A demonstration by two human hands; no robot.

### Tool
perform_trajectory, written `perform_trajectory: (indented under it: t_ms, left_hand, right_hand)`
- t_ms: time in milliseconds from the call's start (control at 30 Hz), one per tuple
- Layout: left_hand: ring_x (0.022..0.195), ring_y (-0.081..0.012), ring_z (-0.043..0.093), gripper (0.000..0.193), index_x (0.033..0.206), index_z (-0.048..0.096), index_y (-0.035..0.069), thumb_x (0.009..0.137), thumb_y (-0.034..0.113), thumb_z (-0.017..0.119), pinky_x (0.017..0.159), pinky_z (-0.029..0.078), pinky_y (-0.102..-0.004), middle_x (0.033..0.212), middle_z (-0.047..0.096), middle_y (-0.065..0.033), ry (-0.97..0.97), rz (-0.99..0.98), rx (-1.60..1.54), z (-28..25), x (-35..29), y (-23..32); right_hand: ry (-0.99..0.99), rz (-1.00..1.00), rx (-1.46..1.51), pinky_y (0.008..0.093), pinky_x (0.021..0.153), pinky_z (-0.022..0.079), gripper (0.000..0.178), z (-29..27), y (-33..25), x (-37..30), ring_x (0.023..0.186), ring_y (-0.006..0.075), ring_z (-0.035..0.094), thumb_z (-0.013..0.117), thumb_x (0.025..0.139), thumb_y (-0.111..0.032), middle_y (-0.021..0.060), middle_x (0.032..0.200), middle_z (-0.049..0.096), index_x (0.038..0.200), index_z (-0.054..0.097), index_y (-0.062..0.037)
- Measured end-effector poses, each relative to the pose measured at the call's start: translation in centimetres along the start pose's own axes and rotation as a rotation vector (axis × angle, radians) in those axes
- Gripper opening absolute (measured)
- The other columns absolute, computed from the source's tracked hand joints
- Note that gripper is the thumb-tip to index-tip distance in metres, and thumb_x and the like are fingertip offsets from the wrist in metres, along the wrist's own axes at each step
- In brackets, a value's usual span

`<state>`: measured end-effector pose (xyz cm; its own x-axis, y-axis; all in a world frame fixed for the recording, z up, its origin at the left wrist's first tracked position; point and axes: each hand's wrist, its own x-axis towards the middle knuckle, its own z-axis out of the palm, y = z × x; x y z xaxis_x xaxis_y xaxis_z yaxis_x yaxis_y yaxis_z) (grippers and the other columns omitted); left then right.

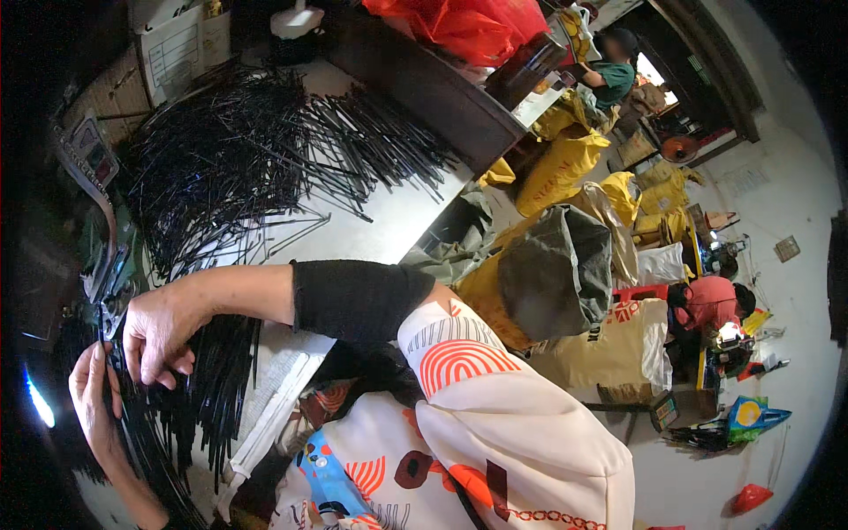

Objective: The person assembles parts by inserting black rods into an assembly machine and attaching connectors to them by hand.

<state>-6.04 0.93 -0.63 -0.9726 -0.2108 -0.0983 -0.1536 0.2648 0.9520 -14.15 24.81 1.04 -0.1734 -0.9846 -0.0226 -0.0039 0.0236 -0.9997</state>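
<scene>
My left hand [93, 389] is at the far left, its fingertips closed around the end of a thin black strip beside a small metal machine head [113, 309]. Just to its right, my right hand [159, 334] reaches in from the right with bent wrist and curled fingers, close to the same metal head. Whatever its fingertips hold is hidden. Below the hands lies a bundle of long black strips [208, 380]. Beyond my right forearm, a large tangled heap of thin black strips [225, 155] spreads over a white table [389, 216].
An open grey-lined sack [556, 265] stands right of my right elbow. Yellow sacks [565, 168] crowd the floor behind it. A red plastic bag [468, 26] lies on a dark ledge. Another person in green [614, 79] is farther back, and someone in a red top [711, 300] sits at right.
</scene>
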Motion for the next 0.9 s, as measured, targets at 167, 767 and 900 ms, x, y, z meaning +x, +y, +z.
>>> perform_trajectory:
  t_ms: [167,767,900]
  left_hand:
    - [0.036,-0.0010,0.029,0.024,0.100,0.061,0.002,0.092,0.023,0.053,0.031,0.018,-0.0168,0.053,0.045,0.0036,-0.084,0.018,-0.017,0.3,0.0,0.0]
    - [0.033,-0.0015,0.029,0.022,0.095,0.061,0.004,0.093,0.023,0.052,0.029,0.018,-0.0160,0.050,0.044,0.0043,-0.040,0.022,-0.119,1.7,-1.6,0.3]
    - [0.033,-0.0011,0.028,0.023,0.094,0.061,0.005,0.093,0.025,0.051,0.029,0.018,-0.0162,0.048,0.042,0.0052,-0.068,0.009,-0.175,1.7,-1.5,0.2]
  right_hand:
    - [0.027,0.031,0.078,0.0237,0.045,0.049,0.023,0.1,0.5,0.2,0.051,0.0141,0.062,0.062,0.079,-0.012,0.0113,0.069,0.066,0.094,0.063,0.0052]
    - [0.313,0.019,0.131,0.0236,0.043,0.046,0.017,2.0,1.9,2.0,0.049,0.0124,0.059,0.070,0.072,-0.013,0.0077,0.064,0.063,0.076,0.063,0.0015]
    - [0.301,-0.035,0.185,0.0246,0.044,0.049,0.015,2.1,1.7,2.0,0.052,0.0147,0.061,0.070,0.072,-0.011,0.0093,0.065,0.063,0.075,0.063,0.0018]
